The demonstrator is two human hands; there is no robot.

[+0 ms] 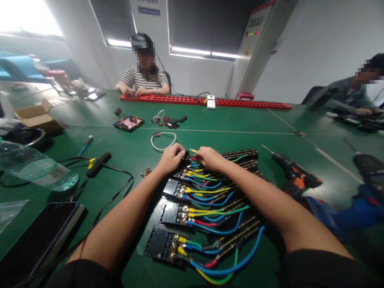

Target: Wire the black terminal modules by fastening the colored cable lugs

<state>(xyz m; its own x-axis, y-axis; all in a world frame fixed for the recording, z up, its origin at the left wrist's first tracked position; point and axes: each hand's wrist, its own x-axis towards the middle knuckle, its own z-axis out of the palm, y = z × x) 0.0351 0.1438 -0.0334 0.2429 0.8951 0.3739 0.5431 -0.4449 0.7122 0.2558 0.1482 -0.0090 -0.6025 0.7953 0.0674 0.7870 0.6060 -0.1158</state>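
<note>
A row of black terminal blocks [175, 214] lies on the green table [240, 120], wired with yellow, blue, green and red wires [216, 208] that run to black rails [243, 154] on the right. My left hand [171, 158] rests curled on the farthest block. My right hand [210, 157] is closed in a pinch beside it, on a yellow wire end [193, 151] at that block. Both hands nearly touch each other.
An orange-black power screwdriver [295, 174] lies right of the rails. A water bottle [33, 168], black cables [99, 164], a dark tablet [39, 236] and a blue-handled tool [85, 145] lie left. A white cable loop [163, 141] lies behind the hands. Two other people sit across, by a red rail [186, 100].
</note>
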